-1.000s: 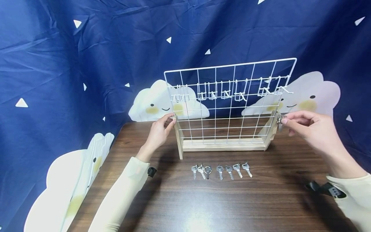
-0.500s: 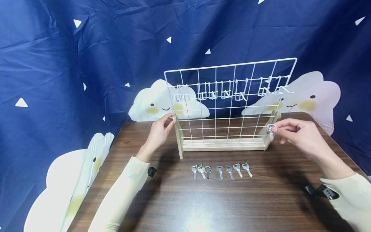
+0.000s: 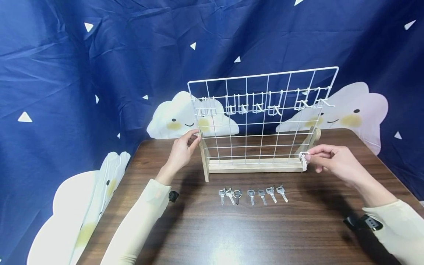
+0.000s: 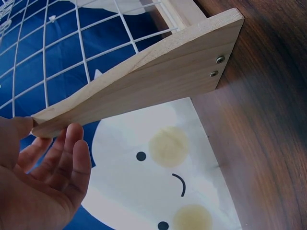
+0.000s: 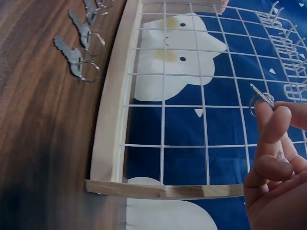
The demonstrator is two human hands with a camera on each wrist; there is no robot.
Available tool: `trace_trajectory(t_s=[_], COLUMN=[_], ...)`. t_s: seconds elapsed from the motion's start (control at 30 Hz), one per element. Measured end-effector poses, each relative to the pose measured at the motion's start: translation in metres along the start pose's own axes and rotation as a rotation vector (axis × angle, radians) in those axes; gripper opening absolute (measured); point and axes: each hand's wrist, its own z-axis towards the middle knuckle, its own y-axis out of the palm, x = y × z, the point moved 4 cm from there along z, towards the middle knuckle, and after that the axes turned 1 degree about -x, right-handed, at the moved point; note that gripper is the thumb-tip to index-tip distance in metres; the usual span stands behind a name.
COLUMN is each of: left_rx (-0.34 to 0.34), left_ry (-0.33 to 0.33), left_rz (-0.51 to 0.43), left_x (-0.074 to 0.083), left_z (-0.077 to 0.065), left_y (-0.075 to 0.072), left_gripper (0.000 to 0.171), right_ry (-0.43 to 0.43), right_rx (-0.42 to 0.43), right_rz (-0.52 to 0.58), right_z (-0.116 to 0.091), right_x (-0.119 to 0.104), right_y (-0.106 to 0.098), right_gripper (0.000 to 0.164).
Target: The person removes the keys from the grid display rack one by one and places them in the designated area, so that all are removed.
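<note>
My left hand (image 3: 181, 150) grips the upper end of the wooden side support (image 4: 139, 72) of a white wire grid rack, thumb on one side and fingertips on the other. In front of the rack's lower right corner, my right hand (image 3: 334, 163) pinches a silver key (image 3: 303, 161) between thumb and forefinger. Its metal ring shows at the fingertips in the right wrist view, where the key (image 5: 257, 89) is partly hidden by the fingers. Several white wire hooks (image 3: 259, 107) hang in a row on the upper grid.
Several silver keys with rings lie in a row on the brown wooden table in front of the rack, among them a rightmost key (image 3: 282, 193) and a leftmost key (image 3: 222, 196). Behind the table (image 3: 212, 235) hangs a blue curtain (image 3: 159, 44) with white clouds.
My right hand has moved left and down with the key, from beside the right support to in front of the rack's lower right corner. The left hand stays on the left support.
</note>
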Motion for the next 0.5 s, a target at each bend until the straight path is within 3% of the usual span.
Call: trace_trajectory(t_s=[0.5], left_rx=[-0.003], left_ry=[-0.010], left_rz=[-0.014], left_x=[0.000], left_z=[0.000], left_y=[0.000], left_gripper=[0.040], right_ry=[0.117], right_rx=[-0.131], right_rz=[0.005], right_z=[0.000], right_x=[0.025], right_y=[0.011], right_gripper=[0.013])
